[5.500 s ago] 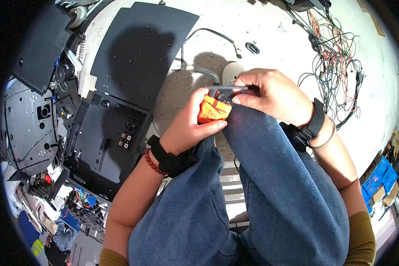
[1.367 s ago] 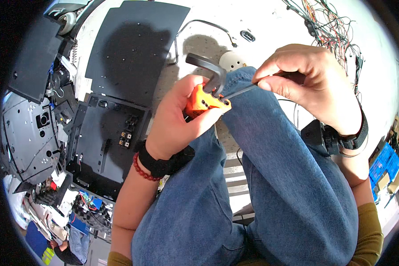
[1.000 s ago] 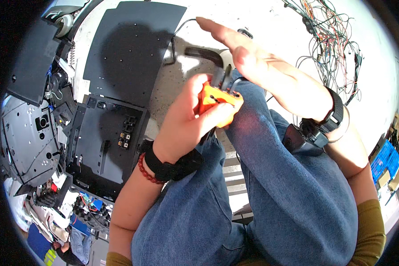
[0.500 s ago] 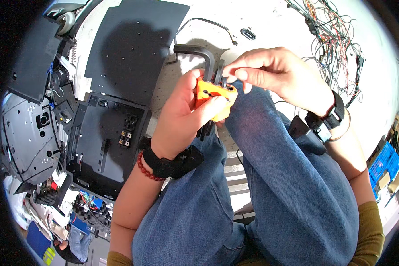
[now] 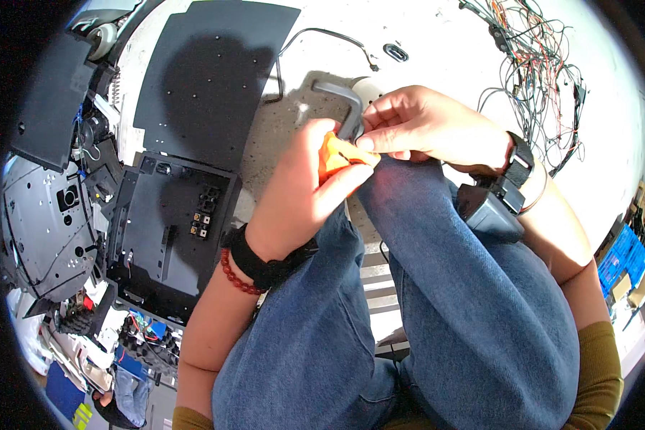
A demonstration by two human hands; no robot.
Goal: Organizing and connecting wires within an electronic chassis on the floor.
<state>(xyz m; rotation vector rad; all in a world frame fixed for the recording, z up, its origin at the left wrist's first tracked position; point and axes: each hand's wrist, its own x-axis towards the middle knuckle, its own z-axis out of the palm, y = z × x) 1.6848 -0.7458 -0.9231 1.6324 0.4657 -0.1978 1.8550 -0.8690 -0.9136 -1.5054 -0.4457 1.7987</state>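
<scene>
An orange hex key holder (image 5: 339, 155) is gripped in my left hand (image 5: 294, 175), its thumb pressed along the near side. From the holder's far end stands a large dark hex key (image 5: 349, 107), its bent arm pointing left. My right hand (image 5: 426, 129) is at the holder's right corner, thumb and fingers pinched close beside the hex keys. What sits between those fingertips is mostly hidden, though they touch the end of the holder. Both hands are above my knees in blue jeans (image 5: 437, 236).
At left lie a flat black panel (image 5: 208, 79) and an open black housing (image 5: 172, 236) with small terminals. A black cable (image 5: 330, 30) and a small oval part (image 5: 395, 52) rest on the white surface. Tangled wires (image 5: 530, 79) spread at far right; a blue crate (image 5: 621, 261) stands lower right.
The holder has tilted in my left hand, and the large hex key's bent arm has swung rightward and shortened in view. My right hand has shifted slightly left and down, against the holder.
</scene>
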